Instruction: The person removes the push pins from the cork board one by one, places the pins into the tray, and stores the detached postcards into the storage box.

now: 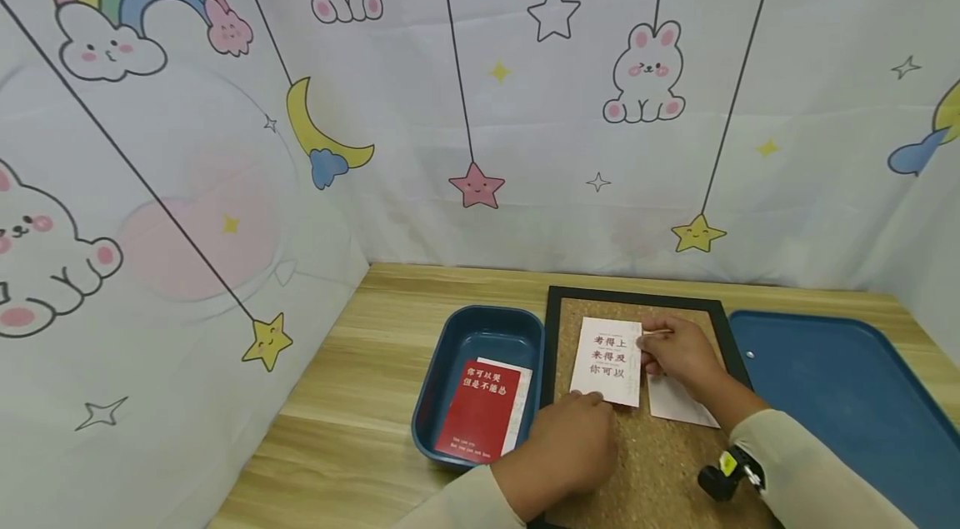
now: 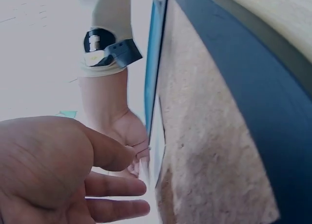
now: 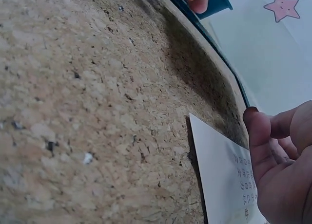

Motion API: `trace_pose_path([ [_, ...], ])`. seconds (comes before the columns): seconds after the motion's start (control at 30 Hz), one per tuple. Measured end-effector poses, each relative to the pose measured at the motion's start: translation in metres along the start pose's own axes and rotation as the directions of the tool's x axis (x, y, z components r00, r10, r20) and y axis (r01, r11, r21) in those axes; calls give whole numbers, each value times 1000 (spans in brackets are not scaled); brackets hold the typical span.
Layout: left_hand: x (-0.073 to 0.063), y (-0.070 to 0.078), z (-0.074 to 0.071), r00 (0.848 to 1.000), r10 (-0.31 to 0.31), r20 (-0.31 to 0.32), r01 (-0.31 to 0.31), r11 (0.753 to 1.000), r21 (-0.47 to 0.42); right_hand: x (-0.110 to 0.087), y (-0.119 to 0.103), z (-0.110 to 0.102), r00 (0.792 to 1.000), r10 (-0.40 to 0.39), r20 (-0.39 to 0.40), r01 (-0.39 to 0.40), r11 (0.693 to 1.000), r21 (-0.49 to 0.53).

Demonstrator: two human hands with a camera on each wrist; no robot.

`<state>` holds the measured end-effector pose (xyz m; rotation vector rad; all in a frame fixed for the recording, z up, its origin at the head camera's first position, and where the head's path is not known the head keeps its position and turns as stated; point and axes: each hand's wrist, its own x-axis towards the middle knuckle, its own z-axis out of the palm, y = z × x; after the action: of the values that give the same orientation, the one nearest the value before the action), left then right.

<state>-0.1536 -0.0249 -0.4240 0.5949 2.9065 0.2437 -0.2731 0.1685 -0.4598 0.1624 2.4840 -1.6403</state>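
Observation:
A white postcard-like card [image 1: 609, 362] with red Chinese characters is over the cork board [image 1: 652, 471], tilted slightly. My right hand [image 1: 682, 354] pinches its right edge between thumb and fingers; a thin pale strip shows at those fingertips, its kind unclear. At the card's lower edge my left hand [image 1: 577, 437] grips the near corner with curled fingers. A second white card [image 1: 682, 406] lies flat on the board under my right wrist; the right wrist view shows lines of print on this card [image 3: 219, 170]. The held card is mostly hidden from both wrist views.
Left of the board stands a dark blue bin [image 1: 543, 337] holding a red card [image 1: 480, 412] over a paler one. A blue tray [image 1: 840, 379] lies to the right. The board has a black frame [image 1: 637, 293]. Behind the wooden table [image 1: 337, 396] hangs a patterned curtain [image 1: 540, 112].

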Motion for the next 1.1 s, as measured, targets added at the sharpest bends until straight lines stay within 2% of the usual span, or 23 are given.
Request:
trace_pose_path([
  [0.17,-6,-6,-12,999,2,-46,-7,995,-101,-2,1,-1,1000,15,-1,-14,1000,19],
  [0.43,-17,-26,-32,992,-19,-124,-16,961,-277,0,3,0,999,33,-5,-33,999,3],
  [0.67,-22,-43,-40,972,-31,-233,-48,944,-326,-1,3,-3,999,34,18,-34,999,15],
  [0.83,-26,-52,-43,966,-55,-254,-41,934,-355,-4,1,-6,999,17,30,-19,998,59],
  [1.1,-29,-60,-46,959,-91,-267,-4,942,-334,-8,-5,-9,999,21,37,-25,995,100],
])
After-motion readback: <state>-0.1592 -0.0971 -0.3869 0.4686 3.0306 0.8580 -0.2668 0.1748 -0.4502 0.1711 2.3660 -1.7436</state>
